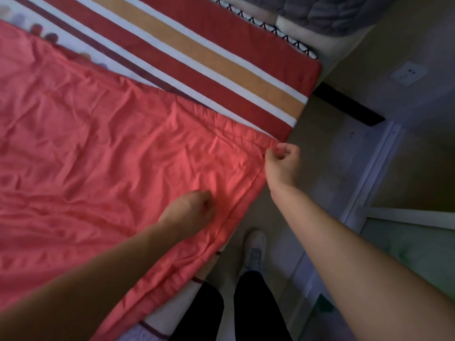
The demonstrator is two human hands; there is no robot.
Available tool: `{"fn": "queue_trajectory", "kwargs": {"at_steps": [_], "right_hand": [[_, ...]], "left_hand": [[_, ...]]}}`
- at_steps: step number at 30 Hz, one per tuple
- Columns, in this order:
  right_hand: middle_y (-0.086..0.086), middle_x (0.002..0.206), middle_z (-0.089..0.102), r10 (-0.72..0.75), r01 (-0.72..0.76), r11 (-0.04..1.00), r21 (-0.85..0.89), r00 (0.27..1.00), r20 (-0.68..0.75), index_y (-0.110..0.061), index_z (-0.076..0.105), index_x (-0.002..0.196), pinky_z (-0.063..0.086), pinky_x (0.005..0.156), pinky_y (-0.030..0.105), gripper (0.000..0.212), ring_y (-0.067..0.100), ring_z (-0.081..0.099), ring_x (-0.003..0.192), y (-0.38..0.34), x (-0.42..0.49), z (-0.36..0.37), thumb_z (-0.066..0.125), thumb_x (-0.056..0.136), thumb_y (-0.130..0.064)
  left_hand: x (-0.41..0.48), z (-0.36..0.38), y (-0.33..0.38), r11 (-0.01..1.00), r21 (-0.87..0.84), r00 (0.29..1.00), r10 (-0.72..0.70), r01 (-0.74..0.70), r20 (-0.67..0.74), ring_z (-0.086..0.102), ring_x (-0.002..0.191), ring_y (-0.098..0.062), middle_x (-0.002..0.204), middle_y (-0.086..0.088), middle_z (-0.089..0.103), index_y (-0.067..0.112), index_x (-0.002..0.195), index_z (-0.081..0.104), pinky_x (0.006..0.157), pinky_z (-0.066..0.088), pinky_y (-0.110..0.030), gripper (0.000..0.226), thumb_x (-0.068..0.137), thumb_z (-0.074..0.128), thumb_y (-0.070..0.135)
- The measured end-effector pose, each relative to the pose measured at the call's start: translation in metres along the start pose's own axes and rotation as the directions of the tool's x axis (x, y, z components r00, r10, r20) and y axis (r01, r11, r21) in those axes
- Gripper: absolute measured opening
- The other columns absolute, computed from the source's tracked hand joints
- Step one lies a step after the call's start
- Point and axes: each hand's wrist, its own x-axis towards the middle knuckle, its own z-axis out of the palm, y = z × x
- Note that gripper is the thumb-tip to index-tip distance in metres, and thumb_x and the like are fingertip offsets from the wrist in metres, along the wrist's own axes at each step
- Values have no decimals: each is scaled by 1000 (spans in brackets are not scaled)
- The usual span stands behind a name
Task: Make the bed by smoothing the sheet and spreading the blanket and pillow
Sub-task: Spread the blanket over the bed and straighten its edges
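The coral blanket (98, 143) lies rumpled over the bed's striped sheet (197, 57). The right hand (283, 163) pinches the blanket's corner at the bed's edge. The left hand (194, 210) rests curled on the blanket — whether it grips the fabric is unclear.

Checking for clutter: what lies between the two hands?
Between the left hand and right hand lies only the pink blanket, its wrinkled hem; the head view shows it.

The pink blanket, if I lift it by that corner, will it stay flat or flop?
Probably floppy: the blanket is creased all over and sags over the side. Likely light, since the right hand only pinches its corner. Pulled, it would likely bunch rather than slide flat over the striped sheet.
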Motion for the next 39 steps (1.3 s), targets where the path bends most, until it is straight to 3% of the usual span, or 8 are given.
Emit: {"fn": "queue_trajectory", "kwargs": {"at_steps": [5, 11, 17, 25, 29, 34, 37, 39], "right_hand": [[-14, 87, 61, -114, 120, 993, -18, 969, 219, -19, 63, 101, 51, 80, 25, 12, 9, 62, 82, -42, -24, 39, 66, 90, -16], [-17, 87, 58, -209, 237, 971, -35, 910, 358, -18, 65, 102, 42, 64, 3, 10, -5, 56, 77, -88, -64, 101, 63, 92, -17], [-13, 87, 61, -273, 320, 947, -36, 855, 440, -19, 65, 100, 49, 77, 21, 11, 2, 59, 78, -128, -105, 175, 62, 91, -16], [-15, 82, 59, -346, 421, 906, -34, 786, 512, -21, 64, 96, 47, 82, 22, 8, 7, 59, 82, -165, -147, 259, 64, 90, -17], [-15, 84, 60, -362, 447, 894, -29, 760, 540, -19, 67, 99, 47, 81, 20, 10, 6, 59, 83, -177, -152, 290, 64, 90, -18], [-11, 89, 62, -365, 472, 881, -40, 728, 580, -19, 67, 101, 40, 71, 4, 11, 5, 58, 83, -198, -144, 320, 64, 91, -19], [-10, 92, 63, -345, 446, 895, -13, 710, 613, -19, 66, 103, 46, 82, 20, 11, 7, 59, 87, -214, -134, 339, 62, 92, -19], [-9, 96, 65, -343, 446, 895, -5, 696, 630, -20, 66, 103, 44, 81, 22, 11, 7, 60, 87, -223, -123, 351, 61, 92, -20]], "left_hand": [[15, -59, -29, 998, -36, 982, -65, 60, -177, 60, 72, -22, 82, 2, 65, 14, 91, 68, 72, 48, -32, 6, 86, 66, 17], [10, -127, -79, 991, -49, 949, -130, 121, -287, 60, 75, -21, 84, 2, 66, 16, 94, 68, 72, 48, -31, 7, 87, 66, 15], [-9, -189, -136, 982, -99, 900, -189, 163, -393, 63, 81, -23, 87, 3, 66, 15, 96, 69, 76, 48, -31, 10, 86, 66, 13], [-23, -244, -189, 968, -140, 842, -251, 209, -477, 65, 87, -24, 96, -1, 71, 15, 101, 69, 75, 45, -29, 14, 88, 64, 16], [-14, -264, -205, 958, -170, 814, -286, 231, -506, 66, 90, -24, 98, 0, 71, 17, 103, 69, 79, 47, -30, 16, 88, 64, 18], [8, -293, -212, 958, -168, 790, -288, 234, -541, 66, 93, -24, 103, -2, 73, 15, 105, 70, 84, 51, -33, 17, 89, 64, 17], [29, -312, -221, 951, -158, 779, -308, 265, -547, 67, 92, -22, 101, 0, 73, 17, 104, 71, 84, 52, -34, 16, 90, 63, 18], [46, -325, -227, 944, -158, 770, -327, 289, -548, 67, 92, -22, 99, 2, 73, 18, 102, 71, 85, 53, -36, 15, 90, 63, 19]]}}
